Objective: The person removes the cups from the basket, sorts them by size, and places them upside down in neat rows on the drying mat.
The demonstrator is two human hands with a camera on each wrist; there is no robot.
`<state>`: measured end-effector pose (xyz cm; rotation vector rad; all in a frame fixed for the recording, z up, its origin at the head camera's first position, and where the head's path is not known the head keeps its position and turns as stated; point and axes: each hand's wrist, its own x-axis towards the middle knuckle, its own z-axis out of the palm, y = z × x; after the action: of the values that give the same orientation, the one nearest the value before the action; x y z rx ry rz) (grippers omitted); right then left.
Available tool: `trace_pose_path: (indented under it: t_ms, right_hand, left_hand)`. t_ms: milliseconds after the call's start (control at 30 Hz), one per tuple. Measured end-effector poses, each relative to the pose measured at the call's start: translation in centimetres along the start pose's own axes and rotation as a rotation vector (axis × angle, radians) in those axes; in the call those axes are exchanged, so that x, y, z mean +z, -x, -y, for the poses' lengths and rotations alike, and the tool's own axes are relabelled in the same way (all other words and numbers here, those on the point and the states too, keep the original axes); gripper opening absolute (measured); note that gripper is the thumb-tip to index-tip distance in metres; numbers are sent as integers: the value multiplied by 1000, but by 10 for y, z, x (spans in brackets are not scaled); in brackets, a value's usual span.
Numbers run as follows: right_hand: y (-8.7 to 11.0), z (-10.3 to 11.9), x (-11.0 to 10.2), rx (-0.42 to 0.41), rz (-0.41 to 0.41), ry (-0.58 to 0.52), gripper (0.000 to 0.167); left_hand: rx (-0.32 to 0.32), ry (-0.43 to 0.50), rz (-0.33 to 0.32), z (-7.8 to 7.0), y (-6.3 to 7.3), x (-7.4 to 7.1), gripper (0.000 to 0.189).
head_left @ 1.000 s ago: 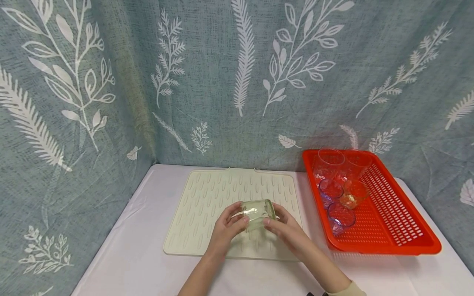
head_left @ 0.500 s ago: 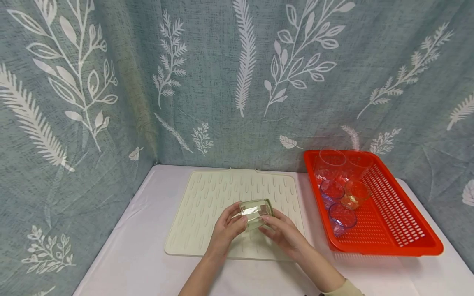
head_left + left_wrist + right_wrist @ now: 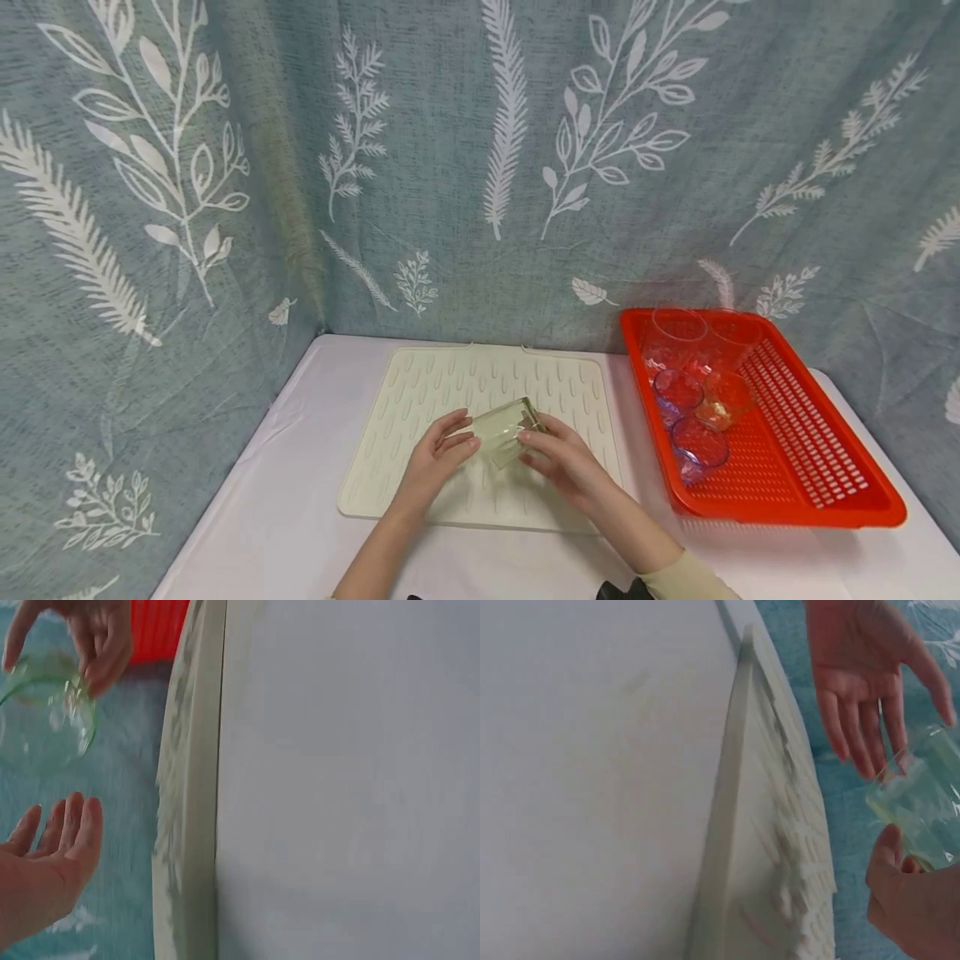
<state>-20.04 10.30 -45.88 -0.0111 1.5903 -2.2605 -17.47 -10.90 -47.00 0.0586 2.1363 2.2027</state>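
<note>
A clear, green-tinted drinking glass [image 3: 498, 427] lies tipped on its side in the air over the cream drying mat [image 3: 397, 450]. My right hand [image 3: 562, 458] pinches its base end between thumb and fingers. Just left of the rim, my left hand [image 3: 435, 458] has its fingers loosely extended. In the left wrist view, a gap shows between the left hand [image 3: 56, 862] and the glass [image 3: 49, 724]. The right wrist view shows the glass [image 3: 930, 795] with the right hand [image 3: 911, 892] at its lower end.
On the right stands a red plastic basket [image 3: 817, 433]. Several glasses sit along its left side: tall clear ones at the back, purple-rimmed ones [image 3: 700, 443] and an amber one [image 3: 727, 398] in front. A patterned curtain [image 3: 450, 167] hangs behind the white table [image 3: 285, 500].
The left hand has let go of the glass and drawn away to the left. The glass, held by the right hand, has tilted further and shifted slightly left. The head view has shifted slightly.
</note>
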Motion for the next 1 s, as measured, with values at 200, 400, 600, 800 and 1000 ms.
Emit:
trace_pose_path:
  t_ms: [200,400,600,800,1000]
  right_hand:
    - [-15,1,5,-34,-55,143,61]
    - [-30,5,11,-83,-90,375,70]
    - [-46,9,19,-81,-126,506,73]
    - [-57,9,27,-98,-105,593,72]
    - [-66,10,32,-116,-111,645,71]
  left_hand:
    - [-12,-210,-156,-3,-9,-40,59]
    - [-63,-371,-204,-4,-23,-80,66]
    - [-112,-461,-222,0,-32,-97,70]
    - [-93,-480,-309,5,-35,-107,63]
    - [-183,-362,-232,10,-37,-113,68]
